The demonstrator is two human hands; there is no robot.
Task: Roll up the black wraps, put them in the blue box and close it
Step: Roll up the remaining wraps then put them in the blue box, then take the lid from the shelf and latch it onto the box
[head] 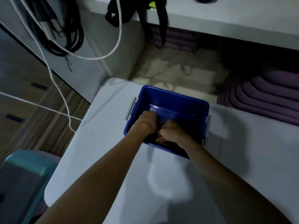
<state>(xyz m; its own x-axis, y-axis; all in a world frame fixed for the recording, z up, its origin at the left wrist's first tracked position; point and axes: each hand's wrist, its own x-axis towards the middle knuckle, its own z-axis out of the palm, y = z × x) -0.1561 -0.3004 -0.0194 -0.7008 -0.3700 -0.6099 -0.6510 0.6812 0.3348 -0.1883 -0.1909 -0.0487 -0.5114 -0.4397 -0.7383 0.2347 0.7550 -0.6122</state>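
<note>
White table (100,159) bears blue box (171,96), purple mat (267,94) beyond

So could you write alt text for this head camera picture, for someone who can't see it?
Seen from above, a person's left hand and right hand reach together into an open blue box on a pale table, handling black wraps inside it. Cables hang at upper left; no lid is on the box.
</note>
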